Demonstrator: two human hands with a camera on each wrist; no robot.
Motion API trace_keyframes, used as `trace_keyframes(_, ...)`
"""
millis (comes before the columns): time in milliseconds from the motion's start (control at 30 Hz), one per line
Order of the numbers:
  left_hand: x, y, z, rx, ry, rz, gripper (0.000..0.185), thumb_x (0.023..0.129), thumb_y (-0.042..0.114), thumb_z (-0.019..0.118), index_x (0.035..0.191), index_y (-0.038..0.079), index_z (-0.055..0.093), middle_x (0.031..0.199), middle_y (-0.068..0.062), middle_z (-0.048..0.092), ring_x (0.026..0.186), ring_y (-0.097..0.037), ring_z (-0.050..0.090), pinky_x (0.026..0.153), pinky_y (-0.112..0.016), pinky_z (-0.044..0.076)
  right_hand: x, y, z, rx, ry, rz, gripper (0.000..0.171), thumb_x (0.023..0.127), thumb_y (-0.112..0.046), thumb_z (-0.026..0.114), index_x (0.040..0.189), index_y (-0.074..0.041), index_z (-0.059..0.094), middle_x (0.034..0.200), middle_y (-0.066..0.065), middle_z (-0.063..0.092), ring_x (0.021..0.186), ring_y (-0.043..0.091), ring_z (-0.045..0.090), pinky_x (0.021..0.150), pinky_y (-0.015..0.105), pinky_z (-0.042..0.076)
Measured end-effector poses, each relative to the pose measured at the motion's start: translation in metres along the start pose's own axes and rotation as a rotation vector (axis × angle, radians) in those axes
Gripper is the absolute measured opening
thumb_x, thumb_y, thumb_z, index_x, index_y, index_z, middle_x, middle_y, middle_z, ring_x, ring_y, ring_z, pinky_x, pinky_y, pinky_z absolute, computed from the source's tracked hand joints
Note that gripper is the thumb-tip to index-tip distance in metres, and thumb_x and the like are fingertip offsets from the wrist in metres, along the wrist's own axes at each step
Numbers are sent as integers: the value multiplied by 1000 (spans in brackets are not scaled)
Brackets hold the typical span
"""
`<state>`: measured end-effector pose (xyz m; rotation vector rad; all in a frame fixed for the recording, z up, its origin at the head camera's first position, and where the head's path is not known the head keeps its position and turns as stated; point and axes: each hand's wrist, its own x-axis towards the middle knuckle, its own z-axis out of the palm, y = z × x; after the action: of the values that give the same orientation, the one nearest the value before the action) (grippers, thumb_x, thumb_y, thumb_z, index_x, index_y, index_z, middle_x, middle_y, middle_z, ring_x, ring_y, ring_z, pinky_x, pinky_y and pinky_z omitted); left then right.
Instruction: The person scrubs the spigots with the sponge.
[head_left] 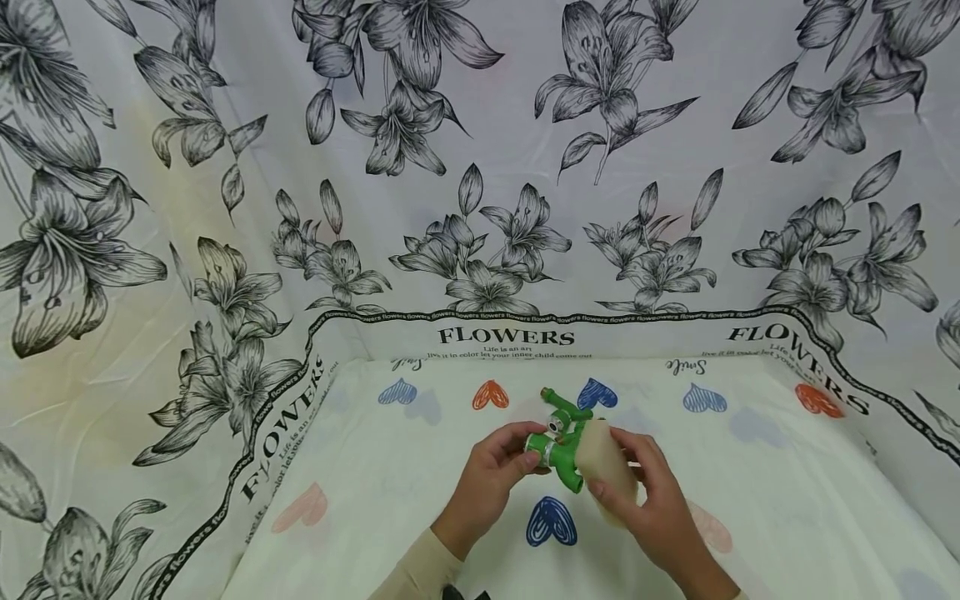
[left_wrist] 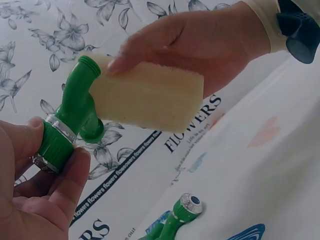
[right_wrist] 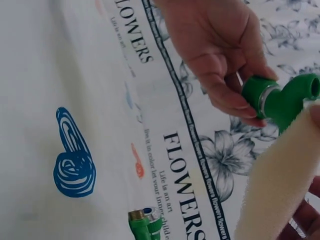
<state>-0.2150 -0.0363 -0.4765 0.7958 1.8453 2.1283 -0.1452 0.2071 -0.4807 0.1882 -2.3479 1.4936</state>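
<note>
Left wrist view: your left hand (left_wrist: 35, 190) pinches green fitting (left_wrist: 70, 117) by collar only; right hand (left_wrist: 200, 42) grips sponge (left_wrist: 147, 97) against it — hard rub risks twisting fitting loose.

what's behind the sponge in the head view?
The sponge, held by the right hand, covers part of the green pipe fitting gripped by the left hand. Another green fitting lies beyond on the heart-print cloth. The contact point is hidden.
</note>
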Motion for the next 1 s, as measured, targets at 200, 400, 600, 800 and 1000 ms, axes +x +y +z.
trace_keyframes(200,1,0,0,-9,16,-19,33,112,11,63,145,3,64,132,-18,67,115,-31,71,103,-42,59,-3,-8,0,114,-62,-24,58,100,-15,81,153,-16,58,139,0,59,116,23,58,96,30,57)
trace_keyframes(400,2,0,0,-6,44,-27,33,113,10,62,144,1,63,131,-18,68,115,-31,71,103,-40,59,-5,-13,-1,141,-113,-112,59,98,-10,81,152,-17,59,138,-1,60,117,21,59,96,31,58)
trace_keyframes(600,3,0,0,-17,31,-24,32,112,9,62,144,3,64,131,-19,67,115,-32,71,104,-42,58,-3,-12,-2,128,-101,-110,59,97,-9,82,151,-16,59,137,-1,60,117,20,60,94,33,58)
trace_keyframes(800,2,3,2,-42,24,-28,32,113,8,61,144,0,62,131,-19,67,116,-30,70,104,-40,58,-1,-9,-3,82,-74,-72,60,97,-14,83,152,-16,59,136,-2,60,117,21,60,94,33,58)
trace_keyframes(1000,2,-1,2,-45,17,-36,32,113,7,61,144,0,62,129,-20,67,116,-30,70,104,-42,58,1,-6,-4,45,-57,-68,61,98,-14,84,153,-16,58,138,-2,59,119,21,59,96,32,57)
